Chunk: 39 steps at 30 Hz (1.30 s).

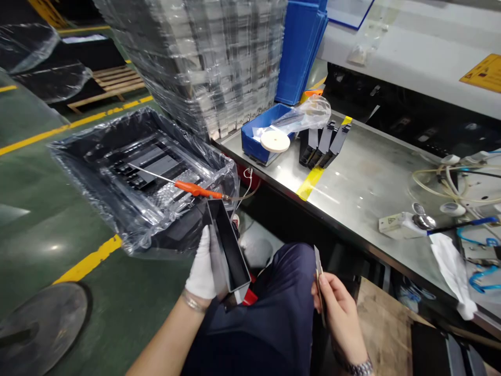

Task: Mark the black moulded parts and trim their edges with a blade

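Note:
My left hand point(202, 269), in a white glove, is closed around a long dark rectangular housing point(229, 243). The housing is hollow, and its open side faces up toward me. Above my right knee, my bare right hand point(337, 302) pinches a slim tool with a flat metal blade point(318, 261). The blade points up and away from me; it looks like a knife or scraper, and the fingers cover most of its handle. The two hands are apart, and the blade does not touch the housing.
A plastic-lined crate point(156, 237) with dark parts stands left; an orange-handled blow gun point(195, 189) with a hose lies across it. On the metal bench point(364, 193) are a blue bin point(254, 149), a white disc point(275, 141), several dark housings point(324, 143) and hoses point(438, 183).

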Each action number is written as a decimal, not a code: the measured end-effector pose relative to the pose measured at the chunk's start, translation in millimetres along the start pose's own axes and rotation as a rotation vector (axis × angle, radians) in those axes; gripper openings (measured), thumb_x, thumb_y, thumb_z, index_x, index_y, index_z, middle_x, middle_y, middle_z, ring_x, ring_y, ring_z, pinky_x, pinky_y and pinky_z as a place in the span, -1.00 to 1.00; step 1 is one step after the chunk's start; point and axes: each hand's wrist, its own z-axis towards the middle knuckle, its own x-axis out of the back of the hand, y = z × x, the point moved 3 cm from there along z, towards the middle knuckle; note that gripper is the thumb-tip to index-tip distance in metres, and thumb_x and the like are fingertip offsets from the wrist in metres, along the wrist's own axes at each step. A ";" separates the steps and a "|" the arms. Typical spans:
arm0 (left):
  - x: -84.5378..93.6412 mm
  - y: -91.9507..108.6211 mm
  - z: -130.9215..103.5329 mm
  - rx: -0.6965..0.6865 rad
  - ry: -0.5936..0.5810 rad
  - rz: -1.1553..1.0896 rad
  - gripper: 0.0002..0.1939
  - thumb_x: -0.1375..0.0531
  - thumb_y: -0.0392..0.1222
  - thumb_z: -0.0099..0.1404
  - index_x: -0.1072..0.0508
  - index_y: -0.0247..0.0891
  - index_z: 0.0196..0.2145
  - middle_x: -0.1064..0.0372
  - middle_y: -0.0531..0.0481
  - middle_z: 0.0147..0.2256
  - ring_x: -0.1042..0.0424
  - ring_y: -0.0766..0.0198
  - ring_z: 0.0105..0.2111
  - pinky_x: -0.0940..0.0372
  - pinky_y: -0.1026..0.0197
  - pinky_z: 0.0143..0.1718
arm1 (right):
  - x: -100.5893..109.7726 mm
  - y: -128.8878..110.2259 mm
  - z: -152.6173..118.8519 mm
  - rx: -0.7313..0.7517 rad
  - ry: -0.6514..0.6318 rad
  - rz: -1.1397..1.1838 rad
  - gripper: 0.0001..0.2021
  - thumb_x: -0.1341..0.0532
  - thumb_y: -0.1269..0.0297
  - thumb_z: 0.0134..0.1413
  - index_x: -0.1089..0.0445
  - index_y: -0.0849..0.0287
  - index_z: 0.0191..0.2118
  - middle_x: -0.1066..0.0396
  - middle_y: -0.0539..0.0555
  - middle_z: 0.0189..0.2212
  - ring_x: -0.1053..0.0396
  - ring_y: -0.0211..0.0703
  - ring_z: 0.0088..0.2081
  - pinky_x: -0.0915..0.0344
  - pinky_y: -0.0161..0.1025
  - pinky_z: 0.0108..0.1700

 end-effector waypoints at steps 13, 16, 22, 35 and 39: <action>-13.6 10.5 -5.0 -0.079 -0.131 0.091 -0.38 -0.48 0.00 0.00 -0.56 -0.32 -0.02 -0.55 -0.15 -0.08 -0.58 0.09 -0.21 -0.52 0.20 -0.20 | -30.7 -68.6 -39.4 0.482 -0.331 -0.377 -0.86 -0.17 0.26 0.35 -0.46 0.09 -0.24 -0.47 0.01 -0.37 -0.41 -0.22 -0.34 -0.29 -0.31 -0.26; -11.3 6.1 -4.3 -0.047 -0.110 0.076 -0.38 -0.49 -0.02 -0.02 -0.56 -0.29 -0.01 -0.56 -0.10 -0.09 -0.58 0.15 -0.23 -0.51 0.19 -0.16 | -48.8 -83.0 -45.7 0.616 -0.406 -0.530 -0.89 -0.20 0.29 0.33 -0.45 0.13 -0.24 -0.42 0.01 -0.44 -0.36 -0.22 -0.40 -0.21 -0.26 -0.33; -5.9 5.3 -6.6 -0.035 -0.064 0.016 -0.41 -0.42 -0.01 0.10 -0.52 -0.30 0.06 -0.54 -0.12 -0.06 -0.57 0.15 -0.23 -0.51 0.18 -0.17 | -64.4 -88.2 -45.8 0.716 -0.532 -0.642 -0.77 -0.18 0.19 0.35 -0.44 0.18 -0.31 -0.35 0.01 -0.52 -0.30 -0.22 -0.47 -0.09 -0.22 -0.41; -0.3 3.6 -5.6 -0.018 -0.088 -0.018 -0.63 -0.41 -0.11 0.13 -0.59 -0.22 -0.10 -0.52 -0.02 -0.01 -0.52 0.18 -0.03 -0.42 0.19 0.03 | -68.4 -84.4 -44.1 0.575 -0.451 -0.429 -0.77 -0.18 0.17 0.35 -0.48 0.10 -0.32 -0.45 -0.02 -0.48 -0.40 -0.26 -0.44 -0.23 -0.32 -0.36; 11.1 -6.2 -5.8 0.024 0.008 0.147 -0.52 -0.32 0.00 0.25 -0.51 -0.31 0.05 -0.47 -0.18 0.05 -0.43 0.01 0.09 -0.30 0.03 0.19 | -83.6 -94.2 -27.7 0.618 -0.432 -0.449 -0.80 -0.18 0.22 0.34 -0.48 0.14 -0.30 -0.43 0.01 -0.47 -0.36 -0.25 -0.44 -0.21 -0.29 -0.36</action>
